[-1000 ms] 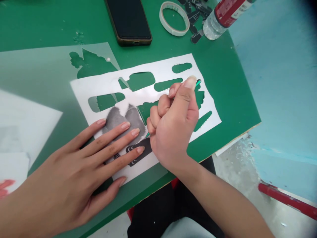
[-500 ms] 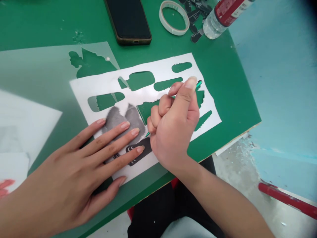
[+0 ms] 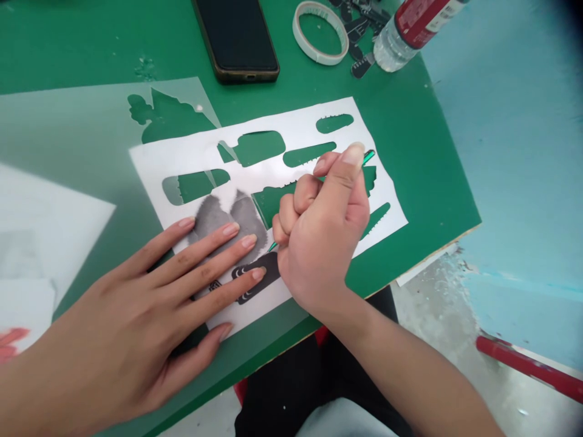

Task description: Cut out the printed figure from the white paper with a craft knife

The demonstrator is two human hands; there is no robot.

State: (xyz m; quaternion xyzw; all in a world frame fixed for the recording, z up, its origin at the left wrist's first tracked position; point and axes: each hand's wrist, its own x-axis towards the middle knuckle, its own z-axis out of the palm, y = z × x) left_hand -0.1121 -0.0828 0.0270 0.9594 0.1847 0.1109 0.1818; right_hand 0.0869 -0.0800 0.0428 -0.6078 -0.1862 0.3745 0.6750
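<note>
A white paper sheet [image 3: 259,177] with several cut-out openings lies at a slant. My left hand [image 3: 146,315] rests flat on its lower left, fingers spread over a grey furry-edged printed shape [image 3: 212,213] and a dark printed shape [image 3: 272,267]. My right hand [image 3: 321,233] is closed in a fist around a thin green pen-shaped tool [image 3: 368,157]. Its pointed lower tip shows below the curled fingers, by the edge of the grey shape, close to my left fingertips. Most of the shaft is hidden in the fist.
A translucent sheet [image 3: 91,115] with a cut-out lies partly under the paper on the green tabletop [image 3: 437,176]. Behind are a phone [image 3: 239,36], a tape roll [image 3: 298,36], dark cut pieces [image 3: 362,65] and a bottle [image 3: 395,45]. White papers [image 3: 59,206] lie left.
My right hand and the green tool have shifted very slightly to the right. The left hand and the paper look still.
</note>
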